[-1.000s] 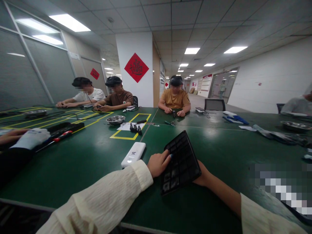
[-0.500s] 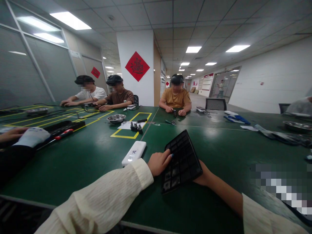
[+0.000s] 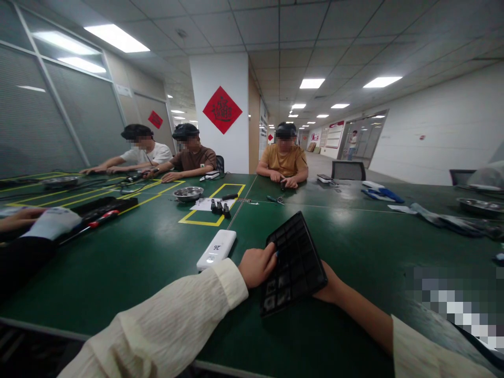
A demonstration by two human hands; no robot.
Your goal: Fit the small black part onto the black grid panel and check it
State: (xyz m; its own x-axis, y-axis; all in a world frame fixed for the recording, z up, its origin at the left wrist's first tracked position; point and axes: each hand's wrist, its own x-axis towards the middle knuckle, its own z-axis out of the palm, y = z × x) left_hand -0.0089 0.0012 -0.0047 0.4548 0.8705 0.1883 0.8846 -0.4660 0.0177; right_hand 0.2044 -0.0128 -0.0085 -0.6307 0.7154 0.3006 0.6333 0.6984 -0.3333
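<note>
A black gridded tray (image 3: 294, 258) is tilted up off the green table (image 3: 129, 262) right in front of me. My left hand (image 3: 256, 266) grips its left edge with the fingers curled over the rim. My right hand (image 3: 329, 289) is behind the tray at its lower right corner; only the wrist and heel of the hand show, the fingers are hidden. A white power bank (image 3: 216, 249) marked with a number lies flat just left of my left hand.
A yellow taped rectangle (image 3: 210, 206) farther back holds a metal bowl (image 3: 188, 193), paper and small black parts. Three people sit along the far side. Another person's gloved hand (image 3: 49, 223) rests at the left by a black tool tray (image 3: 103, 206). Bags and a dish lie at right.
My left fingers have curled tighter over the tray's edge. The tray and my right arm have barely moved. The view has shifted slightly.
</note>
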